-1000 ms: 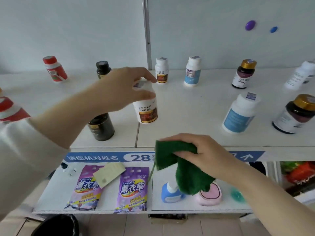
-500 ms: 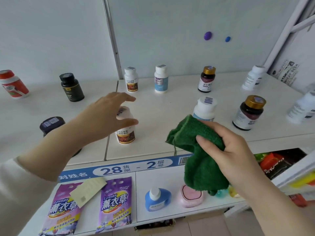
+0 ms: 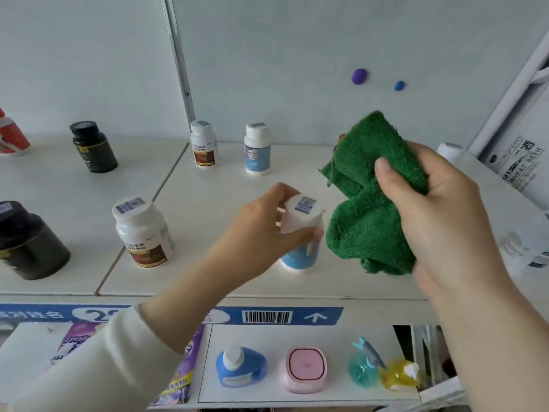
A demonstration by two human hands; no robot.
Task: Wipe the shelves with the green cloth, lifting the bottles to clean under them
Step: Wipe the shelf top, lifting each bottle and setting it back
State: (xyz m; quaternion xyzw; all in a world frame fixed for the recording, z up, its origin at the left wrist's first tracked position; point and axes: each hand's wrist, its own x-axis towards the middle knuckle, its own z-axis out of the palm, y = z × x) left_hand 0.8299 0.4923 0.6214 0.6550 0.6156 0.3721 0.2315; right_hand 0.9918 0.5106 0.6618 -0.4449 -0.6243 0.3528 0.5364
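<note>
Green cloth bunched in right hand, raised above upper shelf, hiding bottles behind. Left hand grips white cap of blue-label bottle; base hard to judge, appears on shelf. Right-edge bottles blurred. Half second ago, left hand was at brown-label bottle, now standing free.

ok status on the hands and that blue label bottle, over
Left hand gripping blue-label white bottle at its cap, base on or near the shelf. Right hand holds green cloth raised beside it. Nothing blocking.
</note>
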